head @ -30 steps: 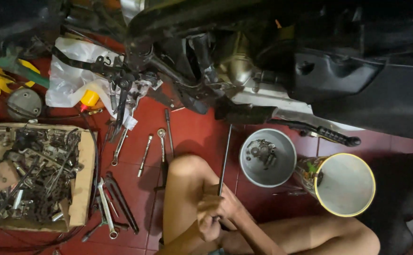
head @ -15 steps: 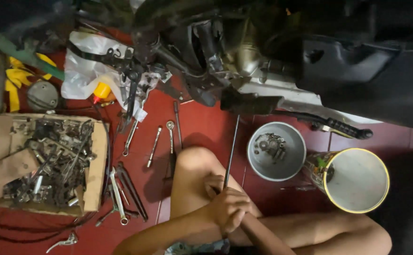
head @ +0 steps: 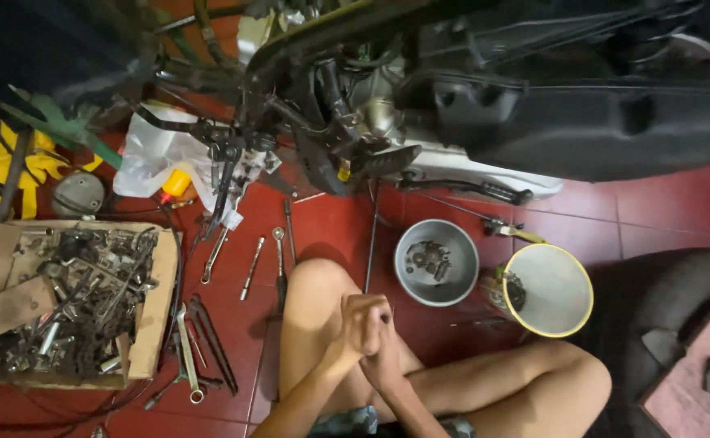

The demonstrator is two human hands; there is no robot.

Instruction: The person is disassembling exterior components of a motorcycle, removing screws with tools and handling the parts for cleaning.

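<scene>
I sit on the red tile floor with my bare knee (head: 314, 284) raised. My left hand (head: 353, 328) and my right hand (head: 387, 363) are clasped together around the lower end of a long thin metal rod (head: 370, 243). The rod runs straight up from my hands to the underside of a motorcycle engine (head: 355, 122). Its tip is hidden among the dark engine parts. My fingers cover the rod's handle end.
Right of the rod stand a grey metal bowl (head: 457, 277) of small parts and a yellow-rimmed bowl (head: 562, 296). At left sit a cardboard box (head: 164, 308) of tools, loose wrenches (head: 251, 268) and a plastic bag (head: 148, 158). A black body panel (head: 598, 122) spans the top right.
The view has shifted, so the floor things sit lower and further right in the picture. Both hands stay clasped on the rod and have risen slightly beside the knee.
</scene>
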